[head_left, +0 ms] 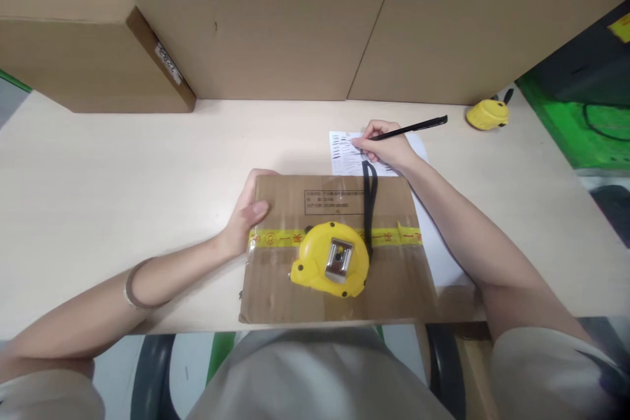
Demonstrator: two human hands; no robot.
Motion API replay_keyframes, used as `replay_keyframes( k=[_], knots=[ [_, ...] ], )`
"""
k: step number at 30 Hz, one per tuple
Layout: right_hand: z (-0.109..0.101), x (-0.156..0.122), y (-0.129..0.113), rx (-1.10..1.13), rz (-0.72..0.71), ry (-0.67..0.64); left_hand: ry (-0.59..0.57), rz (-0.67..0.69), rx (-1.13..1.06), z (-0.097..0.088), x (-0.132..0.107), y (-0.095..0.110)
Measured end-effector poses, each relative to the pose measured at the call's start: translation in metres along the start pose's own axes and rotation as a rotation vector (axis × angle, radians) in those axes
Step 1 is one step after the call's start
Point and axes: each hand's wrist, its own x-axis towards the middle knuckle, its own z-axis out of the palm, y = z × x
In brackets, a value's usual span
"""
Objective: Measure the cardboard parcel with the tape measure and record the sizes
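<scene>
My left hand (252,210) grips the left edge of a brown cardboard box (290,302), its thumb on top and the other fingers hidden at the side. Yellow printed tape runs across the box. On top of it lies a yellow tape measure (315,256) with a metal belt clip and a black wrist strap (368,210). Beyond the box, my right hand (386,144) is closed around a black pen (418,126), with the tip down at a sheet of paper (344,161) bearing handwritten lines. Part of the paper is hidden by the box and my right forearm.
Large cardboard boxes (275,26) stand along the back of the pale table (98,190). Another carton (88,59) is at the back left. A second yellow tape measure (487,114) sits at the back right. The table's front edge runs close to my body.
</scene>
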Motion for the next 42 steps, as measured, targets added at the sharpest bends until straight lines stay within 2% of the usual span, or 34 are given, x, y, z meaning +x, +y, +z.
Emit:
replay_keyframes(
  k=[25,42],
  knots=[
    [-0.0001,0.0003,-0.0004,-0.029,0.001,0.020,0.005,0.013,0.003,0.0018,0.0007,0.0016],
    [0.0009,-0.0005,0.0007,-0.050,0.000,0.041,-0.049,0.041,0.017,-0.0008,0.0018,0.0011]
  ],
)
